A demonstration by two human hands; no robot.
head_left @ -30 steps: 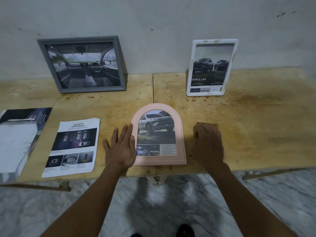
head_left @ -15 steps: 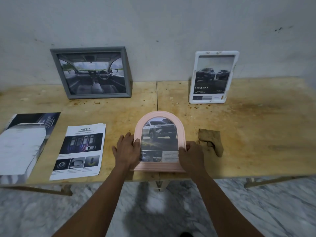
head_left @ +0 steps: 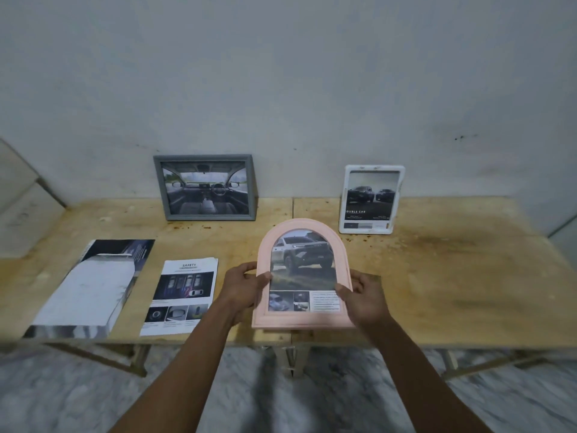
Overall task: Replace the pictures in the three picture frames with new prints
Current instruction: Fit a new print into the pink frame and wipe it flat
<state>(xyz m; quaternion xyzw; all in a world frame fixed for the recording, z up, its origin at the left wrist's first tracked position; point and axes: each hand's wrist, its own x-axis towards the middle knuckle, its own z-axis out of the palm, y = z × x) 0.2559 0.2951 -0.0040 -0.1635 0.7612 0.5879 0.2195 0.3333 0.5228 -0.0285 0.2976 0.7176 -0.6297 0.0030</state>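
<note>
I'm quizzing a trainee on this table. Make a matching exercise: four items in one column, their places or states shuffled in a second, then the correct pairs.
Column one
1. pink arched frame
2. grey frame
3. white frame
4. SAFETY print

Column two
A. lying flat on the table, left of the hands
B. leaning on the wall, back right
C. held at both sides by the left hand and right hand
D. leaning on the wall, back left

Pairs: 1-C, 2-D, 3-B, 4-A
</note>
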